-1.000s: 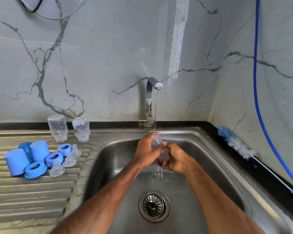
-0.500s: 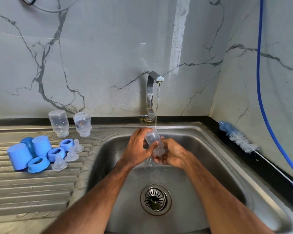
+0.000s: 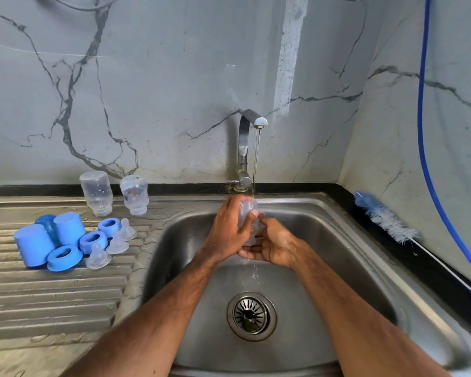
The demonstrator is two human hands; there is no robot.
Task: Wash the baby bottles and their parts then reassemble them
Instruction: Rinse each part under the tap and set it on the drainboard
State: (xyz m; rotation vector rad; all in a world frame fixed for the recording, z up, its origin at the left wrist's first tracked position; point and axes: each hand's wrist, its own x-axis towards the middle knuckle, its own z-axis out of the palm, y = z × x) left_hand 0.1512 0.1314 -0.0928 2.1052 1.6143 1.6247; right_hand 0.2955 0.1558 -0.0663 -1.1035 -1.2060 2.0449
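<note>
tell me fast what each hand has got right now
Left hand: closed round the clear bottle under the tap.
Right hand: gripping the same bottle's lower end.

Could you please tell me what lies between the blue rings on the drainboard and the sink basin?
Three clear teats stand there, just right of the rings, on the wet drainboard; the head view shows it.
</note>
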